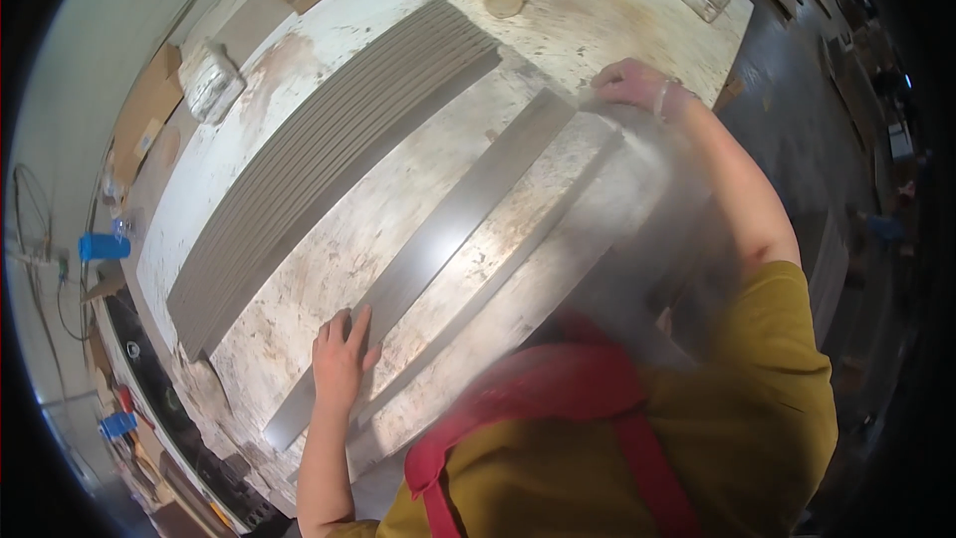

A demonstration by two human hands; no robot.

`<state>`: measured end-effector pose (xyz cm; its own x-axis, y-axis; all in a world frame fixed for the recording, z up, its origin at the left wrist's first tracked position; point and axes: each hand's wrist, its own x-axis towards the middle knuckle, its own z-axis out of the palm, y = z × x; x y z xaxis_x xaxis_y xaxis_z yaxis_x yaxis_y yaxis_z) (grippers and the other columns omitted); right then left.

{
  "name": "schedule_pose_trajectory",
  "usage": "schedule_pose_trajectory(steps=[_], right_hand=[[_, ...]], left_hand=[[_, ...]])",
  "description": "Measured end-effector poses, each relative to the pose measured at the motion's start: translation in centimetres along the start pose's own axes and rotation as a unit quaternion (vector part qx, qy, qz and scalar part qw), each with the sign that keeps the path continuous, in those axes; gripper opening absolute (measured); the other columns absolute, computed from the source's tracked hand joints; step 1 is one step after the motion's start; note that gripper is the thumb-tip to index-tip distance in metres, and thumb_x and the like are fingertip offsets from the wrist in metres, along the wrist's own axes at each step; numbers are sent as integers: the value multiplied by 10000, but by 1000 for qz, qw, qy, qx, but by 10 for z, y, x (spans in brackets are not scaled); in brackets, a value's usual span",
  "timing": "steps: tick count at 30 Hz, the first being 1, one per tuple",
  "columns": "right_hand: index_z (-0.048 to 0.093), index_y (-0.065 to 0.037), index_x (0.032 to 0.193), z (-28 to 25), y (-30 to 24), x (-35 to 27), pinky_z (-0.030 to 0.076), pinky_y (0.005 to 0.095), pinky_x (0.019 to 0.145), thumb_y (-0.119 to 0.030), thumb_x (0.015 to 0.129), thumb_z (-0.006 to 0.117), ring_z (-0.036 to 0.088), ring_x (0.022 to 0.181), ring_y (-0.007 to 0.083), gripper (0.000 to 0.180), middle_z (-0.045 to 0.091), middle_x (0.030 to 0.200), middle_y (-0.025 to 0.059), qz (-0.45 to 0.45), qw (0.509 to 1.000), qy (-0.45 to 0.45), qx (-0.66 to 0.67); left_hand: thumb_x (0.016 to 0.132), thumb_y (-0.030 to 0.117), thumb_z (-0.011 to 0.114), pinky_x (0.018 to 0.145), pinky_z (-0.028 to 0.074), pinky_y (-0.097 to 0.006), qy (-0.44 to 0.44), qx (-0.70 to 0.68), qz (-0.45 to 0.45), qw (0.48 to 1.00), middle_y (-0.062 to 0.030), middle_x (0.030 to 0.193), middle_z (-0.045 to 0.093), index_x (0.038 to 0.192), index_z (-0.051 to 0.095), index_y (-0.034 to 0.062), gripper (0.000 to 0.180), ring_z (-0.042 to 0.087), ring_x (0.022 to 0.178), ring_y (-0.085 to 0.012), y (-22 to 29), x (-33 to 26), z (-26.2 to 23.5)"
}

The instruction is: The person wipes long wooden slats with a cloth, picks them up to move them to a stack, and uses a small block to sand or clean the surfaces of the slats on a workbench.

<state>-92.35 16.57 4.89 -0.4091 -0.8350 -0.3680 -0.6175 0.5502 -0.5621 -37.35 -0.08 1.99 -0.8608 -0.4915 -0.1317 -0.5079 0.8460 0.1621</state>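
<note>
Grey strip (438, 244) lies mid-table (368, 229), right of the stack (339, 164); looks stiff, prob. light, maybe slick; best held by long edges nr. both ends. L hand (341, 354) spread on near part; R hand (629, 85) apart, by far end, grip unclear.

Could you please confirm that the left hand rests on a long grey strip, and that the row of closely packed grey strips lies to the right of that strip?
Not quite: the row of closely packed grey strips lies to the left of the long grey strip, as the head view shows. The left hand does rest on that strip.
</note>
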Motion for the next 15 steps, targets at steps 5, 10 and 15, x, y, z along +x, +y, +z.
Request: schedule_pose_trajectory(steps=[5, 10, 15], right_hand=[[615, 1, 1132, 36, -96, 23, 452, 288, 877, -269, 854, 622, 587, 977, 165, 387, 649, 1053, 87, -118, 981, 100, 114], [556, -11, 1221, 166, -240, 52, 412, 304, 960, -214, 887, 630, 535, 1093, 181, 398, 587, 1137, 71, -284, 937, -106, 172], [607, -71, 1133, 326, -453, 13, 465, 343, 841, -177, 854, 633, 594, 936, 239, 300, 581, 1056, 84, -526, 830, -185, 14]], left_hand=[[714, 213, 721, 846, 464, -415, 38, -25, 4, 999, -146, 1116, 527, 1280, 528, 191, 598, 541, 1006, -327, -24, -13, 18], [742, 314, 729, 815, 476, -405, 79, 34, -46, 995, -141, 1303, 448, 1327, 465, 184, 654, 487, 1126, -295, -30, -18, 15], [714, 285, 743, 868, 447, -435, 42, -18, -139, 989, -134, 1263, 479, 1291, 502, 202, 631, 470, 1162, -317, -48, -49, 38]])
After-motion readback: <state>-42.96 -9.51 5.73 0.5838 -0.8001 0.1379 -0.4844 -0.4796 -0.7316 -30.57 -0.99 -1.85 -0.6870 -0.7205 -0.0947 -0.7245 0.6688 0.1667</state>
